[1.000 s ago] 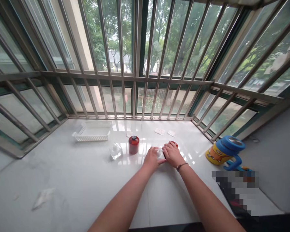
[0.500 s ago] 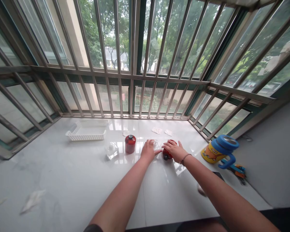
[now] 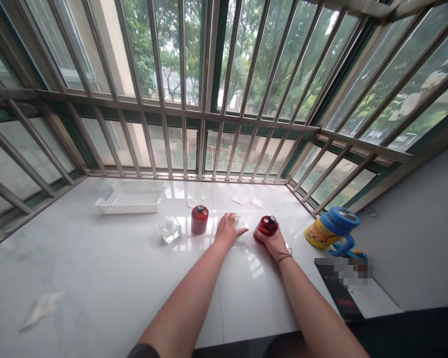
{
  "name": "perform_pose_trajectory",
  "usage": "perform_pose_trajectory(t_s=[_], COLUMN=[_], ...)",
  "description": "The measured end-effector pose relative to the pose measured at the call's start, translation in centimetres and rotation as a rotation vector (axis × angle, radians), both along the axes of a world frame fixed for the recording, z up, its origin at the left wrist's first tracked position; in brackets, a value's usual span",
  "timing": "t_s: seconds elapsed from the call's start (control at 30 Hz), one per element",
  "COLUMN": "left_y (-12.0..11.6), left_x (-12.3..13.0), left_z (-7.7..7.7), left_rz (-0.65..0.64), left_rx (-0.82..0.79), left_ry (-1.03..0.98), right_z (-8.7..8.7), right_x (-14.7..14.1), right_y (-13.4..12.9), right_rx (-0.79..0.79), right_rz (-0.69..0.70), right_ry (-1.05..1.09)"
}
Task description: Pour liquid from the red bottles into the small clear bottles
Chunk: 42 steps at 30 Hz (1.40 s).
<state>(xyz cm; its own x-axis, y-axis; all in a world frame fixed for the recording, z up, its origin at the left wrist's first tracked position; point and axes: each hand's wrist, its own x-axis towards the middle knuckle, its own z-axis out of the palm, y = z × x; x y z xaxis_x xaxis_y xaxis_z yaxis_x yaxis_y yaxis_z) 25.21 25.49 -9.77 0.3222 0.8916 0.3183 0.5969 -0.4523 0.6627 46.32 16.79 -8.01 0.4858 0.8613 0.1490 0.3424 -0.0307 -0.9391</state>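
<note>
My left hand (image 3: 227, 228) is closed around a clear glass bottle (image 3: 239, 222) on the white counter, its fingers covering much of it. In my right hand (image 3: 274, 242) is a red bottle with a black cap (image 3: 266, 227), gripped low from the near side and standing roughly upright with its cap up. A second red bottle with a dark cap (image 3: 199, 221) stands to the left of my left hand. Further left is another clear, squarish glass bottle (image 3: 170, 230), apart from both hands.
A white plastic basket (image 3: 129, 206) stands at the back left. On the right are a blue and yellow mug (image 3: 330, 228) and a flat black item (image 3: 336, 286), partly blurred out. Crumpled wrappers (image 3: 239, 200) lie near the barred window; a white scrap (image 3: 43, 309) is at front left.
The right-hand red bottle has turned from lying tilted with its cap towards me to roughly upright. My right hand has shifted from its top to its near side. My left hand stays on the glass bottle.
</note>
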Motion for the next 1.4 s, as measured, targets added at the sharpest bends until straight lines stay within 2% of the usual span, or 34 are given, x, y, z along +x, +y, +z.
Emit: perform_pose_trajectory(t_s=[0.13,0.33,0.5,0.63,0.83,0.93,1.03,1.13,1.2,1.3,1.4], left_y=[-0.2,-1.4,-3.8,-7.6,-16.9,-22.0,-25.9,-28.0,-28.5,-28.9,-29.2], left_x=[-0.1,-1.4,-2.9,-5.1,-10.4,-12.7,-14.5,-16.1,-17.0,-17.8,-18.2], left_z=[0.0,0.1,0.2,0.8,2.2,1.9,0.7,-0.6,-1.1,-1.0,-0.5], left_rz=[0.015,0.060,0.104,0.103,-0.110,-0.225,-0.308,-0.362,-0.341,-0.272,-0.265], left_rx=[0.000,0.004,-0.003,-0.012,0.080,0.081,0.148,0.227,0.233,0.165,0.096], left_ry=[0.015,0.030,0.051,0.062,-0.175,-0.215,-0.155,-0.115,-0.097,-0.100,-0.142], right_z=[-1.6,-1.3,-1.5,-1.7,-1.6,-1.6,-1.6,-1.6,-1.6,-1.4,-0.8], right_x=[-1.3,-1.3,-1.9,-2.2,-2.4,-2.5,-2.6,-2.8,-2.9,-3.1,-3.2], right_y=[0.6,1.3,1.3,1.5,1.4,1.4,1.3,1.3,1.3,1.3,1.3], right_rx=[-0.044,-0.117,-0.200,-0.232,-0.273,-0.282,-0.285,-0.284,-0.280,-0.274,-0.250], right_rz=[-0.115,-0.142,-0.149,-0.125,-0.133,-0.137,-0.130,-0.123,-0.121,-0.124,-0.125], right_ry=[-0.084,-0.167,-0.252,-0.310,-0.348,-0.354,-0.358,-0.353,-0.344,-0.316,-0.267])
